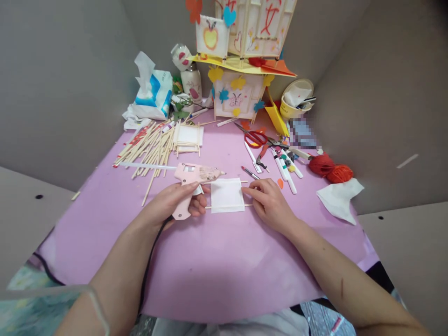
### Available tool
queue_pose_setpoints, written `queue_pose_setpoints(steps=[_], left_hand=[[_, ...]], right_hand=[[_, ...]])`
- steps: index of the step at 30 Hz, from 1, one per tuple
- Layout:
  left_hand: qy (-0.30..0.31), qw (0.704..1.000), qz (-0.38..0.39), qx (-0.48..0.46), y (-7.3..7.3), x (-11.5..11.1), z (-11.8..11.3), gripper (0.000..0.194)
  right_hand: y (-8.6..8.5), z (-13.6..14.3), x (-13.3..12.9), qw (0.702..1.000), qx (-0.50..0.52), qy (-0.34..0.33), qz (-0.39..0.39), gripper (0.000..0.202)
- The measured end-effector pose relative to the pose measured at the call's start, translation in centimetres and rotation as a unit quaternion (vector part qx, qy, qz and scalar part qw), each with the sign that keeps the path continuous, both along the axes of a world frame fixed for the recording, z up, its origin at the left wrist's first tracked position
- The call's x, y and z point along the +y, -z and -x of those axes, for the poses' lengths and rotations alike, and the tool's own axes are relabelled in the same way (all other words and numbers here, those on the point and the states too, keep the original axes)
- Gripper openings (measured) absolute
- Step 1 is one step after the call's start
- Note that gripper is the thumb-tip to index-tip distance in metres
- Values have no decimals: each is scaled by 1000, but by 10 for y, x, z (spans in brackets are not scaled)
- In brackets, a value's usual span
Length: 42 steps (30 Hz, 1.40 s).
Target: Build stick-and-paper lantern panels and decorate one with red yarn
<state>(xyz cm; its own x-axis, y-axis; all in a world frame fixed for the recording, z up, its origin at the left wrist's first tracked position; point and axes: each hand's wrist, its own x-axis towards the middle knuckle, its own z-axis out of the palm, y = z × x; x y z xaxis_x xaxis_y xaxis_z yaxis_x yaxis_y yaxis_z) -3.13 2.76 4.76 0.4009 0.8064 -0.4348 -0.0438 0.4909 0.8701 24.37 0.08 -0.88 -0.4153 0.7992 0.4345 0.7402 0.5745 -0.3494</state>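
My left hand (177,198) is wrapped round a pale pink glue gun (187,179), whose nozzle points right, above the top left corner of a white square panel (227,196). A long clear glue stick (147,165) sticks out of its back to the left. The panel lies flat on the pink table, with thin wooden sticks poking out on both sides. My right hand (268,203) rests at the panel's right edge, its index fingertip touching the edge and the other fingers curled; nothing is seen gripped in it.
A pile of wooden sticks (154,147) and a small stick frame (189,136) lie at the left back. Behind stands a decorated paper lantern structure (240,93). Red scissors (255,138), white markers (280,165), red yarn (322,164) and white cloth (341,198) lie to the right.
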Motion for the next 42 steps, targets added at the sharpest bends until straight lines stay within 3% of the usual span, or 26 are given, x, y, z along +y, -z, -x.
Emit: queue_pose_setpoints(steps=[13, 30, 35, 42], left_hand=[[-2, 1000, 18, 6, 3, 1, -1, 29], [4, 1000, 29, 10, 7, 1, -3, 26], [4, 1000, 22, 5, 6, 1, -4, 28], [3, 1000, 23, 15, 3, -1, -4, 27]], right_hand=[[-2, 4, -2, 999, -33, 8, -23, 33], [-8, 3, -5, 999, -25, -38, -14, 24], [-6, 4, -3, 1000, -20, 15, 0, 44], [-1, 6, 0, 998, -38, 42, -4, 44]])
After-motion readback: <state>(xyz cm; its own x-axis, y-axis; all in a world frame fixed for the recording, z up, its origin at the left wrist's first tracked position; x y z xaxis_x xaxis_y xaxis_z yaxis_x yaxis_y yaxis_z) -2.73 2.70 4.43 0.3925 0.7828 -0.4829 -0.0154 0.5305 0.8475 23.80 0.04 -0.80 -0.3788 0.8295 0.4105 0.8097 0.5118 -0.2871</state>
